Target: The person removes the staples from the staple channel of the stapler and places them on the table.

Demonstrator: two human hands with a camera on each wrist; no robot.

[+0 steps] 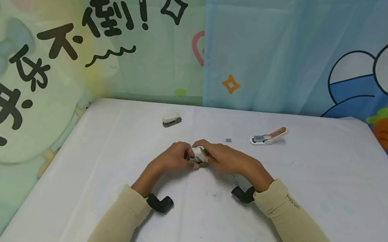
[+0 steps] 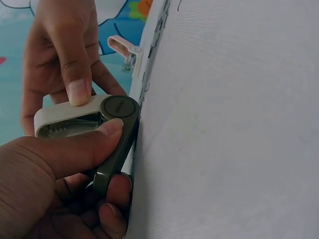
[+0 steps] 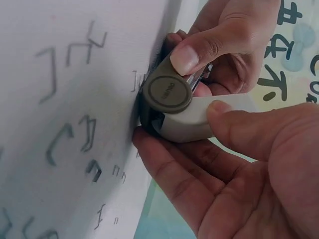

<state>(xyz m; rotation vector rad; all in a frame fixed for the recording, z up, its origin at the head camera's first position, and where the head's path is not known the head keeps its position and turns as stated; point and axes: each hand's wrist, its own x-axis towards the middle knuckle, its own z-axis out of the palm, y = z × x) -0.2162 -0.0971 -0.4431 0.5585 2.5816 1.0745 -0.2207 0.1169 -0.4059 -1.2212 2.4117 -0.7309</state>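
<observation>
Both hands hold one small stapler [image 1: 199,152], with a white top cover and a dark grey-green base, low over the white table. Its cover is swung up from the base at the round hinge [image 2: 119,106]. The left hand [image 1: 175,157] grips the dark base, its thumb lying along the side by the hinge. On the white cover [image 3: 189,119] is the right hand [image 1: 227,158], which pinches it between thumb and fingers. Inside the raised cover, part of the inner mechanism [image 2: 72,127] shows in the left wrist view.
A white and grey stapler [image 1: 171,119] stands at the back. Farther right lies a pink and white stapler [image 1: 268,136], opened out. A small staple strip [image 1: 228,140] lies behind the right hand. Loose staples [image 3: 87,133] are scattered over the table near the hands. A printed curtain [image 1: 261,44] hangs behind.
</observation>
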